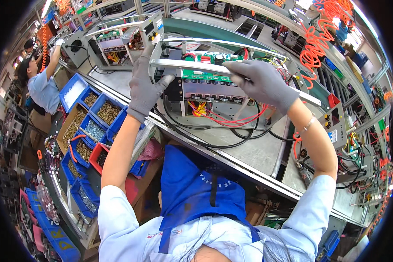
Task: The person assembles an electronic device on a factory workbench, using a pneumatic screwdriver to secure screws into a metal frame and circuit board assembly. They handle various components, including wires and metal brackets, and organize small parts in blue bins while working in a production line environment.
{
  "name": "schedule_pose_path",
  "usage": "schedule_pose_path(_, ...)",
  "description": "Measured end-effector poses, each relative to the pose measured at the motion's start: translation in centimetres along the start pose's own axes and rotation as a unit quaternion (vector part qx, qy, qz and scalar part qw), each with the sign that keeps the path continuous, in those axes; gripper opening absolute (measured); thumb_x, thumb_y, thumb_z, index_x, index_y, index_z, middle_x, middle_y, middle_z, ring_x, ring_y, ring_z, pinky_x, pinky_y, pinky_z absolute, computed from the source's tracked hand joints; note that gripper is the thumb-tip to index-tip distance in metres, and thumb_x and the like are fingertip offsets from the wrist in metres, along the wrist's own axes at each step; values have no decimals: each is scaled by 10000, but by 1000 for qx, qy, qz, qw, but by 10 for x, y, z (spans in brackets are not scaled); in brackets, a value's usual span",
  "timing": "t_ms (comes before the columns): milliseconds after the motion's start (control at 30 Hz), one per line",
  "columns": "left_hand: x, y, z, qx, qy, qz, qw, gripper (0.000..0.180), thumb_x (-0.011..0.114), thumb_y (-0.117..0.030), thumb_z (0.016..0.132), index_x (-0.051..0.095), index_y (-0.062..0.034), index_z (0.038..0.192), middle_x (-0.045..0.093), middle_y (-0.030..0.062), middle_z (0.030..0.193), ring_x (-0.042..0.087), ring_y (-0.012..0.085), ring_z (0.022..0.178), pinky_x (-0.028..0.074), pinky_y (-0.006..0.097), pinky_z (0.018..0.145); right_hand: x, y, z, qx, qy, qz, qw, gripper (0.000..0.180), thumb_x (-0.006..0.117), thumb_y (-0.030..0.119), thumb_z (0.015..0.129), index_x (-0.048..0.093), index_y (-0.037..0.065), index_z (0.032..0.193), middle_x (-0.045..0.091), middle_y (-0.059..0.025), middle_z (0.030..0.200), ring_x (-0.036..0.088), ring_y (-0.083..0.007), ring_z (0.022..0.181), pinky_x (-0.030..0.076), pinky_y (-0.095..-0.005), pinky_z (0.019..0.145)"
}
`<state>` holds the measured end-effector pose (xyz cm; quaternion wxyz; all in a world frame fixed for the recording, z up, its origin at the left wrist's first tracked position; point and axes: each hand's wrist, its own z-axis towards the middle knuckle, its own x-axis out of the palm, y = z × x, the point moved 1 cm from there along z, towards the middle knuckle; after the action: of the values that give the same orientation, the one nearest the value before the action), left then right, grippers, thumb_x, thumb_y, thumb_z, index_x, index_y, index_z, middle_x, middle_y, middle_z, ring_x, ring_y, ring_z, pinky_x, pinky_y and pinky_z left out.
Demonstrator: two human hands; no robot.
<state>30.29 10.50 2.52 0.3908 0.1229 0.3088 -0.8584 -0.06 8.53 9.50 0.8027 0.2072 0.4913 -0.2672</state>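
Note:
An open metal-framed machine (209, 92) stands before me on the bench, its green circuit board (205, 77) and red wires (225, 120) exposed. A long light metal bar (190, 65) runs across its top. My right hand (266, 83), in a grey glove, is closed round this bar right of its middle. At the machine's left end, my gloved left hand (146, 87) grips the end panel, fingers up along the outside and thumb on the inner side by a black part (174, 89). A black cable (222, 145) loops along the machine's near side.
Blue bins (107, 109) of screws and small hardware, with one red bin (99, 156), stand at my left. Similar machines sit on the bench to the left (115, 46) and right (336, 126). Orange coiled hoses (314, 48) hang at right. A co-worker (43, 87) works at far left.

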Motion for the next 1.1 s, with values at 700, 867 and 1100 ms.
schedule_pose_path(700,12,18,16,-31,96,-91,991,257,630,-107,903,666,-28,1145,593,106,1158,545,221,1109,413,317,973,36,-29,8,-35,-127,-20,991,236,637,306,823,713,207,1023,589,-69,821,629,-274,734,504,-404,604)
schedule_pose_path(867,17,10,20,7,98,-54,994,267,629,-102,893,657,-27,1147,593,103,1157,535,226,1121,402,315,986,41,-33,2,-35,-178,-38,983,212,633,309,816,704,212,990,594,-55,827,628,-255,773,495,-399,612)
schedule_pose_path(1100,-18,24,11,23,0,-184,983,485,557,-222,939,475,-37,1380,542,139,1337,531,245,1198,398,354,1036,52,-19,40,-79,-123,-24,989,632,671,472,777,527,205,1332,565,-134,1185,550,-332,1073,420,-493,900)
